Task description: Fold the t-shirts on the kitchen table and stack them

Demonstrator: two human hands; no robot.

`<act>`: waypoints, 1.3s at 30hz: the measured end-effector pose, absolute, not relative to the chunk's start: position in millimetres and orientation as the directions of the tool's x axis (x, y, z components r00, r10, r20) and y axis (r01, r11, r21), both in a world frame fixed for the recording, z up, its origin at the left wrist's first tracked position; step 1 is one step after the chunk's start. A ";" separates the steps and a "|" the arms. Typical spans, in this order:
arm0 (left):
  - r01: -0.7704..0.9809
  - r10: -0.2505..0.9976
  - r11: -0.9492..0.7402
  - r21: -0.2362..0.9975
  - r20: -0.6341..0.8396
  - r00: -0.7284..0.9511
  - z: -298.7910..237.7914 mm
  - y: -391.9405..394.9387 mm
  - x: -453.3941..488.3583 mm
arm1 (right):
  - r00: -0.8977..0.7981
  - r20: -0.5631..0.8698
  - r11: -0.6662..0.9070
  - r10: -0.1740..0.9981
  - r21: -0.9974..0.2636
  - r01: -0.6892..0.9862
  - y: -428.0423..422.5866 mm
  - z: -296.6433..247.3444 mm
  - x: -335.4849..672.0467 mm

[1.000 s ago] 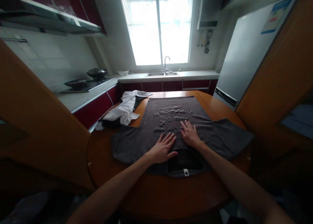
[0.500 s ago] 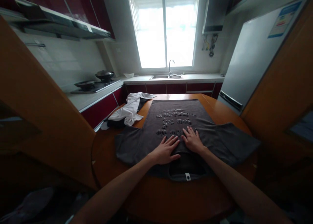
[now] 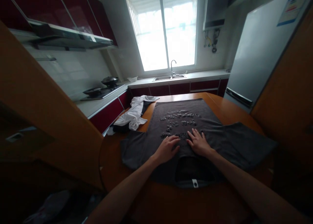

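Note:
A dark grey T-shirt (image 3: 181, 113) with raised lettering across its chest lies spread out on a round wooden table (image 3: 220, 103). Its neckline, with a small white label (image 3: 195, 183), faces me, and its sleeves stretch to both sides. My left hand (image 3: 167, 149) rests on the cloth left of the middle, just below the lowest line of letters, fingers slightly bent and thumb apart. Beside it, my right hand (image 3: 198, 143) lies flat on the shirt with its fingers spread, touching the end of that line. Neither hand grips the fabric.
White and black clothes (image 3: 134, 113) lie heaped at the table's left back edge. Beyond are a stove with pans (image 3: 110, 81), a sink (image 3: 168, 77) under the window, and a fridge (image 3: 254, 54) on the right. An orange-brown panel (image 3: 49, 97) stands close at left.
The view has tilted and shifted a little, so the scene sits further right. My left hand's fingers have bent somewhat and drawn together; my right hand stays flat on the shirt.

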State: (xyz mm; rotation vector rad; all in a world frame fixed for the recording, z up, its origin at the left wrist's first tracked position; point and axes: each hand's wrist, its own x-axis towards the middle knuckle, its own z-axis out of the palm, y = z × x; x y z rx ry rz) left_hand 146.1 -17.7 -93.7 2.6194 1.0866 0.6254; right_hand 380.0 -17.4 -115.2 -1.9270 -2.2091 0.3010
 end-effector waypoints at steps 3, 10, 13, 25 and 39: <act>0.621 0.734 -0.679 0.391 0.344 0.586 -90.7 -14.2 141.7 | -0.134 0.012 0.132 0.991 -0.276 0.952 -17.8 -115.3 380.5; 0.686 0.805 -0.592 0.424 0.342 0.484 -81.9 -16.0 138.7 | -0.105 0.151 0.145 0.983 -0.282 0.948 -19.3 -116.0 373.9; 0.679 0.780 -0.626 0.384 0.309 0.544 -86.4 -19.8 143.0 | -0.215 0.249 0.285 0.944 -0.292 0.913 -27.9 -110.4 363.9; 0.654 0.709 -0.691 0.309 0.113 0.696 -92.4 -24.0 139.6 | -0.395 0.048 0.390 0.917 -0.312 0.866 -40.9 -110.2 355.5; 0.729 0.770 -0.633 0.262 0.111 0.629 -95.4 -29.6 140.1 | -0.368 0.070 0.373 0.927 -0.251 0.893 -40.8 -124.6 354.5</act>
